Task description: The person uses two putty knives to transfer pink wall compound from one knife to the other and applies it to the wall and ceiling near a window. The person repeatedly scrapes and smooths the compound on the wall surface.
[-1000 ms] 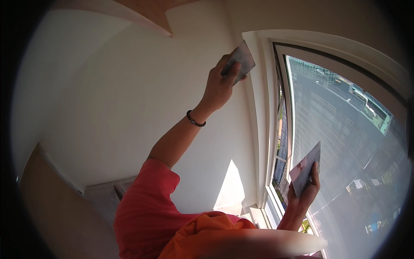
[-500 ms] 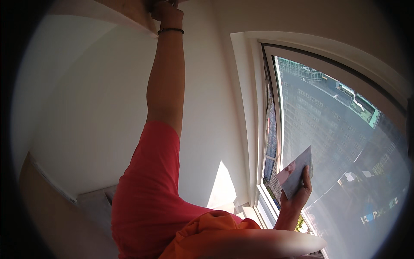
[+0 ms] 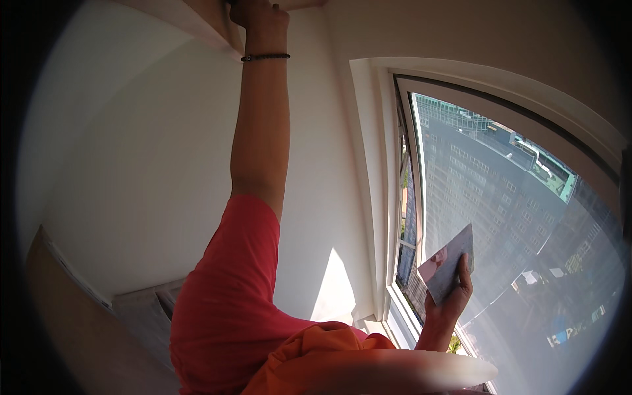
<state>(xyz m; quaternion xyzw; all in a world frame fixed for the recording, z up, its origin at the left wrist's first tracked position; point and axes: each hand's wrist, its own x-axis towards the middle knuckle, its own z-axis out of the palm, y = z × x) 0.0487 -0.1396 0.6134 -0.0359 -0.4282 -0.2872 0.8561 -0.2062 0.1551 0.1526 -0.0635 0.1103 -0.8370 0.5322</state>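
Note:
My left hand (image 3: 260, 16) is raised to the top edge of the view, at the end of a bare forearm with a dark beaded bracelet (image 3: 265, 57) on the wrist. Its fingers look curled, but the frame's edge cuts them off, so what they hold is hidden. Beside it is the edge of a tan, wood-like panel (image 3: 209, 20). On the right, my right hand (image 3: 451, 299) grips a thin, stiff printed card (image 3: 447, 263) with a pinkish picture on it, the thumb or a finger lying along its face. The card is tilted in front of the window.
A large window (image 3: 500, 184) fills the right side, with tall buildings outside. A pale wall (image 3: 145, 171) stands ahead, with a sunlit patch low down. Grey furniture (image 3: 141, 306) is at lower left. Orange cloth (image 3: 309, 349) and a blurred pale curved edge (image 3: 421, 368) lie close below.
My left hand sits slightly higher in view, more of it cut off by the top edge. The card and right hand have shifted slightly left, still held the same way.

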